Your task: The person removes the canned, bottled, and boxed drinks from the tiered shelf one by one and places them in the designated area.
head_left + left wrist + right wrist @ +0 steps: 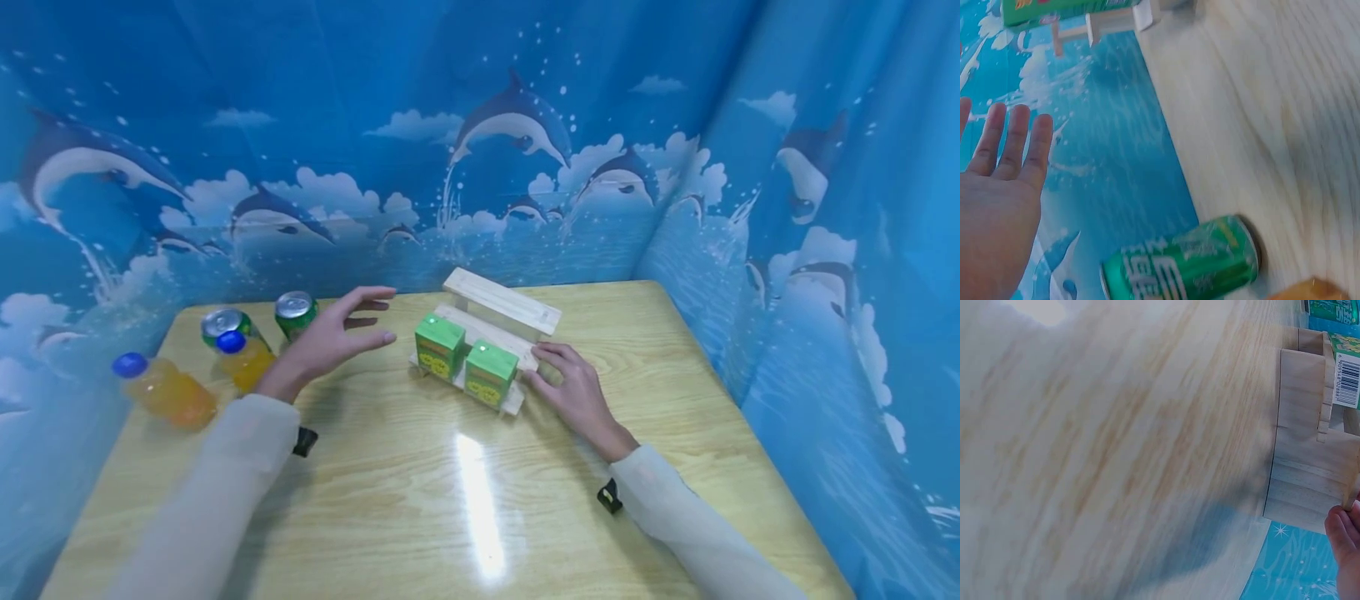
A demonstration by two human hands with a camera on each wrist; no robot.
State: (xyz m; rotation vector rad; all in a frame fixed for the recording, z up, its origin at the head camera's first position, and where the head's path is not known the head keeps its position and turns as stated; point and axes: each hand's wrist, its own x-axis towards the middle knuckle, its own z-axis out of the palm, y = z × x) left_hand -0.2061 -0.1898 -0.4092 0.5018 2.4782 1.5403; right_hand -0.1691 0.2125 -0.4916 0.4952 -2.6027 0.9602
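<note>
A small stepped wooden rack [504, 302] stands on the table, and two green juice boxes with yellow fruit pictures, the left box [440, 343] and the right box [491, 375], sit side by side on its lowest step. At the rack's right end, my right hand [573, 390] grips the side panel [1310, 469] by its edge between thumb and fingers. My left hand [330, 335] hovers with spread fingers between the rack and the drinks at left, holding nothing. Beneath it in the left wrist view lies a green can [1185, 261].
At the table's left stand two green cans, one at the back [296, 312] and another can [223, 322] beside it. Two orange drink bottles with blue caps, a nearer bottle [171, 393] and a farther bottle [249, 360], stand in front. A dolphin-print curtain [420, 167] surrounds the table.
</note>
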